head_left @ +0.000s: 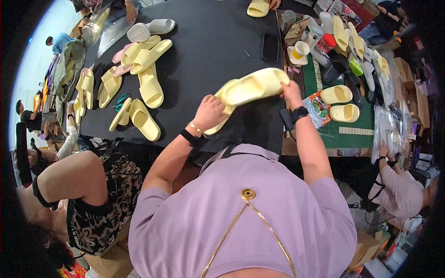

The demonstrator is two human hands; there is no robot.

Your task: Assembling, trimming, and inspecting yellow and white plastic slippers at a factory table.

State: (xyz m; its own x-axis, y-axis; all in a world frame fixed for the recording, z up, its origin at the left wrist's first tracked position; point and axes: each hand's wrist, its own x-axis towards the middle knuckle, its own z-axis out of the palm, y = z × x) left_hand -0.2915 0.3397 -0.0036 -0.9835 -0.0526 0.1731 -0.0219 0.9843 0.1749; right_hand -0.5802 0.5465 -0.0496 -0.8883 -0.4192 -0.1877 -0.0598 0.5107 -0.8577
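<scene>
Over the black counter (194, 60), toward its near edge, two pale yellow slippers are held. The upper slipper (252, 86), slightly blurred, with a smooth footbed and a ribbed right end, is gripped at that end by the fingers of the right hand (291, 94). The lower slipper (220, 125), partly covered, is gripped by the fingers of the left hand (209, 112). To the right, a colourful printed packet (317, 109) is seen (its lettering is too small to be read); more yellow slippers (145, 119) are spread at left.
</scene>
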